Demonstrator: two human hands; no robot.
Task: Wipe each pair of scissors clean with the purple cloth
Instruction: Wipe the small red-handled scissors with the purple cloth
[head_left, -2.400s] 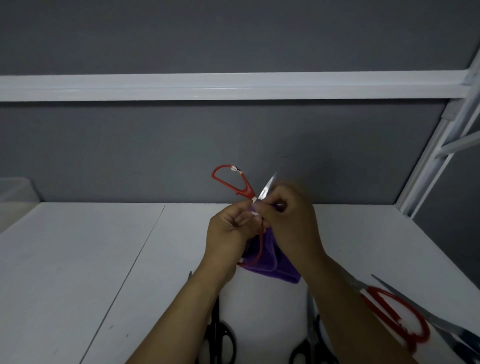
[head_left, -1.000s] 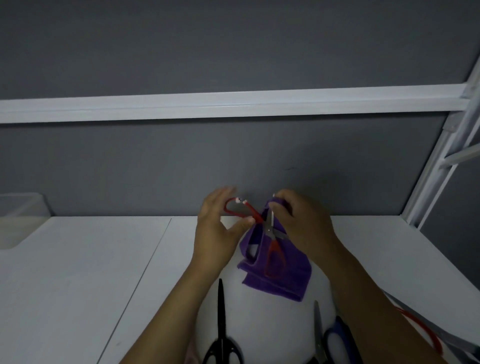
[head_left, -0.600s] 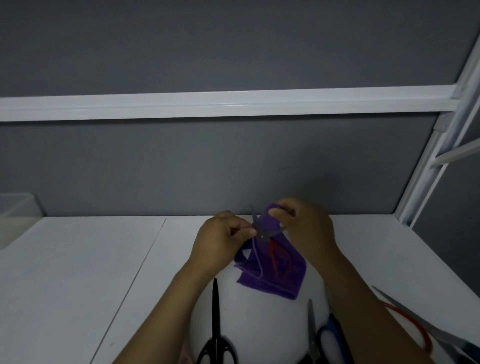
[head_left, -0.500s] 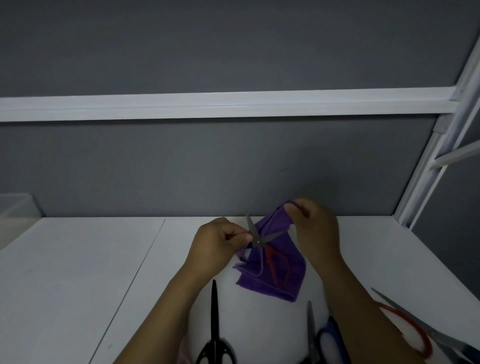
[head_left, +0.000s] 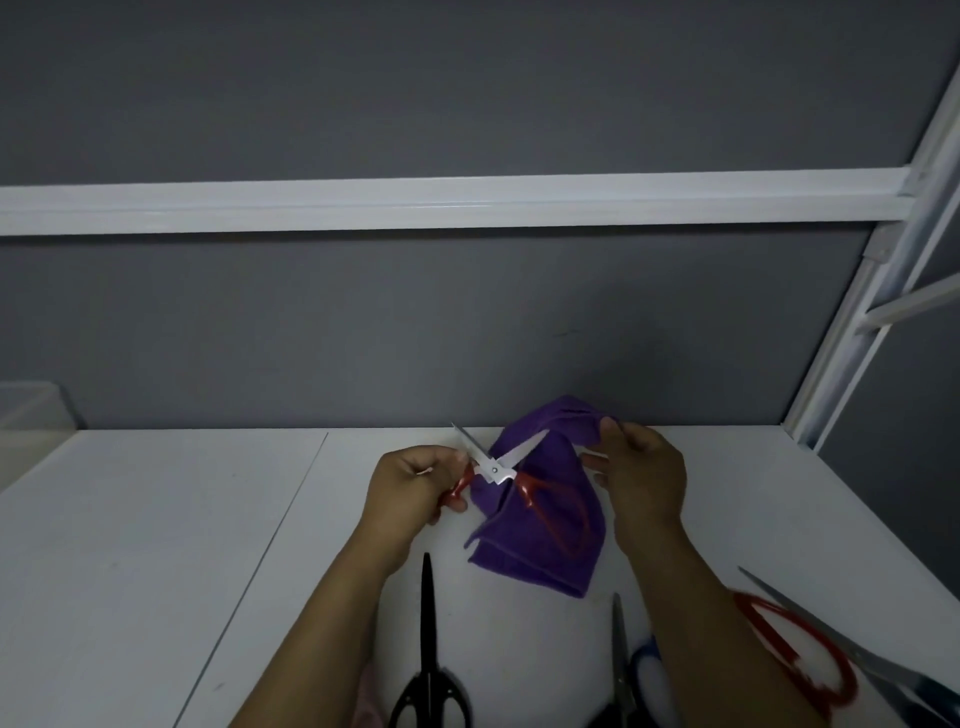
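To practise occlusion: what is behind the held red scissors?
The purple cloth, held by the right hand. The left hand covers one scissors handle; the cloth hides the table behind.

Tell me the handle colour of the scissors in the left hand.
Red, on the scissors the left hand holds over the cloth; head view.

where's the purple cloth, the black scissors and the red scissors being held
purple cloth (head_left: 519, 566), head view, lower folded part.
black scissors (head_left: 427, 623), head view, closed blades.
held red scissors (head_left: 494, 470), head view, pivot where the blades cross.
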